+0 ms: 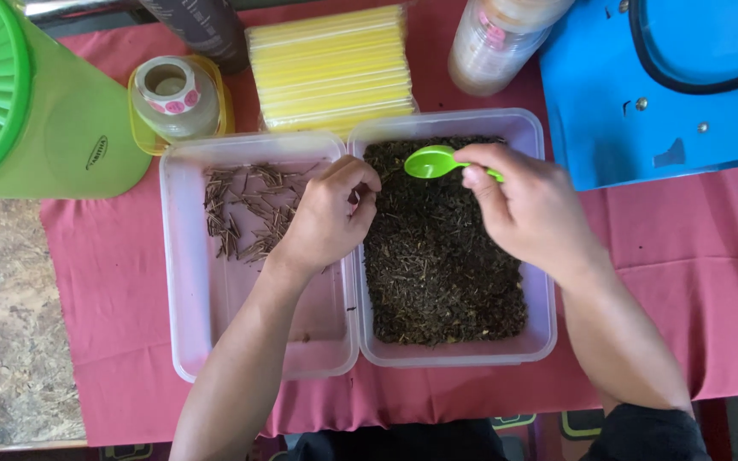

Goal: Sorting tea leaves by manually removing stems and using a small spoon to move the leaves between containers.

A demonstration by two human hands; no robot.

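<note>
On a red cloth [113, 273] spread over the table, two clear plastic tubs sit side by side, touching. The right tub [540, 248] is full of dark, crumbly dried leaves [437, 273]; the left tub [183, 282] holds only a scatter of thin brown stems [245, 213] near its far end. Behind them lie a green jug [53, 111] on its side, a blue board [642, 94], a yellow pack of straws [330, 68], a clear jar [493, 43] and a roll of stickers [172, 90]. The left hand [326, 218] hovers over the seam between the tubs, fingers curled in with the tips pressed together — what they pinch, if anything, cannot be made out. The right hand [527, 209] pinches the handle of a small green spoon [433, 160], its bowl just above the leaves.
</note>
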